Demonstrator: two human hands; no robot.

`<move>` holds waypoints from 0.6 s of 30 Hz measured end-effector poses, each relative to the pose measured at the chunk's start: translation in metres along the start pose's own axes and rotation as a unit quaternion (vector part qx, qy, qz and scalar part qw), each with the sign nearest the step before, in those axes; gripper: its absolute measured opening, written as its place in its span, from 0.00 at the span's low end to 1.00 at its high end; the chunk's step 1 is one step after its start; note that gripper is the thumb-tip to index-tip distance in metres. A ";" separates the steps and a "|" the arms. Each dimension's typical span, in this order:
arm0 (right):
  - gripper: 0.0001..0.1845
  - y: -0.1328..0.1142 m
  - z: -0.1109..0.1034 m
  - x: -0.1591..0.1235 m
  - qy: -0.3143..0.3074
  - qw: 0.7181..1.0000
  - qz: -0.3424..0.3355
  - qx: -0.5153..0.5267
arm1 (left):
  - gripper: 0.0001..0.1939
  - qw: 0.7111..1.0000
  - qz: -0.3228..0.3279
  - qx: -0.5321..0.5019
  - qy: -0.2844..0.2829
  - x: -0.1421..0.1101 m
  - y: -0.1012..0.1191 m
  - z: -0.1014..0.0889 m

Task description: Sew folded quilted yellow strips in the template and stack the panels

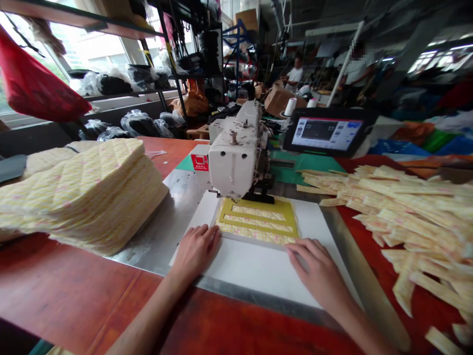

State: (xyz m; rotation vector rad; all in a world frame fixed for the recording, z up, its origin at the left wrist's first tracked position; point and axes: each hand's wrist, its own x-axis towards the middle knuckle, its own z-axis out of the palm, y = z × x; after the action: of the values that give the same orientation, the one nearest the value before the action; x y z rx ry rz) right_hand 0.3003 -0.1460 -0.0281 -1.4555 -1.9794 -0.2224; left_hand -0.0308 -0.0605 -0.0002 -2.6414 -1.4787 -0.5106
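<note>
A yellow slotted sewing template (258, 209) lies under the presser foot of a white industrial sewing machine (236, 155), with pale quilted fabric (254, 233) showing through its long slots. The template rests on a white board (258, 268). My left hand (194, 251) lies flat against the template's left edge. My right hand (312, 268) rests with its fingertips at the template's lower right edge. Neither hand grips anything.
A tall stack of quilted yellow panels (81, 197) stands on the red table (66, 286) to the left. A heap of quilted strips (406, 222) covers the right side. A touchscreen (325, 134) stands behind the machine. Two people (295, 76) work far back.
</note>
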 end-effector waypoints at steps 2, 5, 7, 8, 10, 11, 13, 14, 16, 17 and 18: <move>0.06 -0.002 -0.002 0.000 0.004 1.000 0.011 0.009 | 0.19 1.000 0.011 0.001 0.009 0.000 -0.001 0.001; 0.06 -0.003 -0.004 0.000 0.008 1.000 0.013 0.012 | 0.17 1.000 0.015 -0.002 0.015 0.000 -0.001 0.001; 0.06 -0.003 -0.005 0.000 0.003 1.000 0.013 0.010 | 0.16 1.000 0.019 -0.007 0.007 0.000 0.001 -0.001; 0.06 -0.003 -0.005 -0.001 0.002 1.000 0.012 0.008 | 0.16 1.000 0.022 -0.008 0.000 0.001 0.002 -0.002; 0.06 -0.002 -0.005 -0.002 0.004 1.000 0.006 0.006 | 0.15 1.000 0.023 -0.002 -0.015 0.002 0.002 -0.004; 0.06 -0.001 -0.004 -0.002 0.009 1.000 0.000 0.006 | 0.15 1.000 0.020 0.003 -0.020 0.002 0.002 -0.005; 0.07 -0.001 -0.003 -0.002 0.018 1.000 -0.012 0.006 | 0.14 1.000 0.007 0.010 -0.023 0.002 0.001 -0.006; 0.07 0.000 -0.002 -0.002 0.022 1.000 -0.017 0.005 | 0.15 1.000 0.002 0.010 -0.023 -0.001 0.001 -0.007; 0.09 0.002 0.000 -0.002 0.028 0.999 -0.030 0.001 | 0.15 1.000 -0.004 0.007 -0.018 -0.010 0.001 -0.012; 0.10 0.005 0.001 -0.003 0.031 0.999 -0.039 -0.001 | 0.15 1.000 -0.008 0.003 -0.007 -0.019 0.001 -0.015; 0.11 0.008 0.001 -0.004 0.033 0.998 -0.049 -0.002 | 0.14 1.000 -0.018 -0.003 0.009 -0.030 0.001 -0.019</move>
State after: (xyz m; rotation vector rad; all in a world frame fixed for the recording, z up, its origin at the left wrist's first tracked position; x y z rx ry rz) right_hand 0.3079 -0.1457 -0.0335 -1.3378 -1.9989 -0.3136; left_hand -0.0493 -0.0895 0.0078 -2.6113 -1.5245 -0.5418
